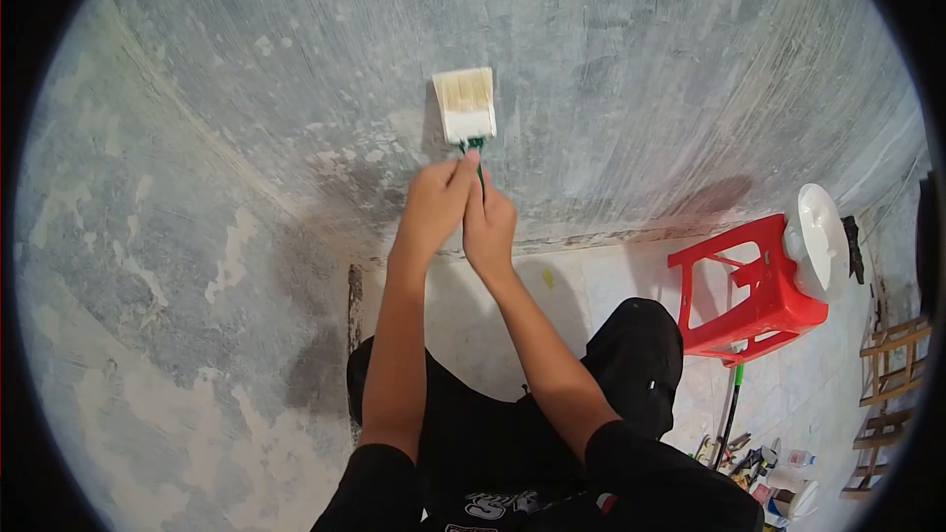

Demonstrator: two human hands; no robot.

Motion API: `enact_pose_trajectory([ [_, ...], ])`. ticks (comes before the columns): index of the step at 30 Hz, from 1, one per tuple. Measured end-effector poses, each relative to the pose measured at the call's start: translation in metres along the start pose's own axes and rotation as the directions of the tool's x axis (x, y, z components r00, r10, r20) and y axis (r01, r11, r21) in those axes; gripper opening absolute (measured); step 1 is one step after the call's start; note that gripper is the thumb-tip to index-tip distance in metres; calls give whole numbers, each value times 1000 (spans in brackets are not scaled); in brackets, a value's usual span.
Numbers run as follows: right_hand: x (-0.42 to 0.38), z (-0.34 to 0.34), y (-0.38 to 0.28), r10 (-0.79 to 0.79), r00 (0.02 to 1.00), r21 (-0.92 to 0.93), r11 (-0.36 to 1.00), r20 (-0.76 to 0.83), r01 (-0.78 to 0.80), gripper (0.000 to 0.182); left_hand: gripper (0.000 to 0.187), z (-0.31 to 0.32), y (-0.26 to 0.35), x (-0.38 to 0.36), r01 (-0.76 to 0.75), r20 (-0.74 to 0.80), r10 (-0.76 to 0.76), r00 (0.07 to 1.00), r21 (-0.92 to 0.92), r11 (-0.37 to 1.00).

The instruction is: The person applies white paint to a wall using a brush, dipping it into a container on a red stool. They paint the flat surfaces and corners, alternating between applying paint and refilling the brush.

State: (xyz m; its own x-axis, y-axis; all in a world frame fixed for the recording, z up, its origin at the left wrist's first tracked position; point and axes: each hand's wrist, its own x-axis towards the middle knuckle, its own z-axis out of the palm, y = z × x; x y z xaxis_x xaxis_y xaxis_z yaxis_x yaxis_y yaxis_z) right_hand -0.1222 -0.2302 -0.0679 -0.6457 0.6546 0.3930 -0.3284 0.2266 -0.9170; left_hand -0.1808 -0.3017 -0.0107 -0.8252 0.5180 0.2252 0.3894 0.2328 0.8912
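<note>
Left hand [432, 199] and right hand [490, 230] curled closed, both wrapped round the green handle of the brush [466, 103]; hands pressed together, left nearer the bristles. Brush is held upright in view, bristles up, in front of the grey wall [641, 69]; whether the bristles are touching cannot be told. Wall is streaked and patched with white. Bristles are cream, with white at their base. Red stool [774, 291] is seen to the right, well apart from the hands; white bowl [818, 271] is set on it. Pole [730, 414] and mixed clutter [778, 483] are seen on the floor [473, 305], lower right. Wooden racks [895, 366] are cut off by the view edge.
</note>
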Motion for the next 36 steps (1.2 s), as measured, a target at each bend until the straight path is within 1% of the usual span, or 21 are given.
enact_pose_trajectory([
  [2, 19, 8, 10, 3, 999, 72, 997, 39, -6, 38, 54, -2, 2, 19, 50, -49, -45, 998, 99, 994],
  [3, 21, 11, 31, 9, 999, 37, 999, 37, -10, 40, 54, 1, -5, 20, 45, -52, -40, 998, 93, 995],
  [5, 9, 10, 56, 30, 999, -14, 999, 16, -30, 41, 54, 14, -40, 23, 32, -1, -33, 999, 131, 991],
  [6, -3, 10, 71, 61, 998, -59, 996, -6, -61, 42, 53, 26, -72, 18, 100, 5, -103, 995, 184, 978],
  [8, -48, 4, 119, 243, 970, -25, 969, -17, -244, 41, 54, 53, -141, -4, 192, 25, -206, 978, 261, 946],
  [10, -79, -6, 152, 416, 909, -40, 909, 19, -415, 41, 54, 72, -178, -20, 290, 49, -319, 947, 309, 906],
  [11, -94, -11, 162, 415, 909, -40, 910, 28, -414, 41, 53, 81, -190, -29, 364, 56, -404, 913, 334, 869],
  [13, -107, -17, 171, 518, 854, -102, 848, -40, -519, 44, 53, 95, -217, -36, 365, 76, -410, 909, 330, 870],
  [14, -106, -19, 166, 512, 858, -105, 852, -37, -513, 44, 53, 100, -222, -37, 366, 110, -420, 901, 327, 871],
  [15, -105, -23, 156, 481, 875, -88, 870, -58, -484, 45, 54, 101, -213, -40, 249, 111, -300, 947, 334, 909],
  [17, -101, -30, 130, 453, 887, -79, 885, -86, -459, 46, 54, 82, -159, -37, 258, 152, -305, 940, 265, 929],
  [18, -90, -29, 109, 338, 937, -74, 936, -83, -344, 44, 53, 68, -122, -35, 267, 190, -305, 933, 201, 942],
  [19, -76, -27, 85, 216, 973, -64, 973, -80, -221, 42, 53, 52, -83, -34, 230, 177, -254, 951, 146, 962],
  [20, -63, -24, 57, 212, 974, -62, 974, -83, -217, 42, 53, 36, -45, -33, 188, 162, -201, 966, 94, 978],
  [21, -51, -20, 25, 126, 986, -21, 991, -105, -129, 39, 52, 24, -15, -32, 129, 125, -139, 982, 91, 988],
  [24, -7, -16, -36, -147, 981, -30, 989, -127, 144, 32, 51, 5, 39, -16, -62, 0, 62, 998, -29, 998],
  [26, 27, -15, -43, -140, 989, -78, 988, -46, 136, 32, 50, 0, 55, 15, -53, -25, 53, 998, -7, 999],
  [28, 47, -10, -24, -132, 990, -92, 988, -58, 126, 33, 50, 4, 51, 30, -47, -54, 48, 997, 17, 999],
  [30, 49, -9, 3, -133, 989, -103, 987, -69, 126, 34, 50, 24, 16, 45, -23, -65, 23, 998, -5, 1000],
  [32, 30, -11, 38, -96, 983, -124, 989, -158, 77, 36, 51, 51, -25, 34, -57, -105, 53, 993, -29, 998],
  [36, -41, -35, 126, 149, 977, -327, 925, -154, -192, 44, 52, 107, -146, -6, 129, -38, -126, 991, 94, 987],
])
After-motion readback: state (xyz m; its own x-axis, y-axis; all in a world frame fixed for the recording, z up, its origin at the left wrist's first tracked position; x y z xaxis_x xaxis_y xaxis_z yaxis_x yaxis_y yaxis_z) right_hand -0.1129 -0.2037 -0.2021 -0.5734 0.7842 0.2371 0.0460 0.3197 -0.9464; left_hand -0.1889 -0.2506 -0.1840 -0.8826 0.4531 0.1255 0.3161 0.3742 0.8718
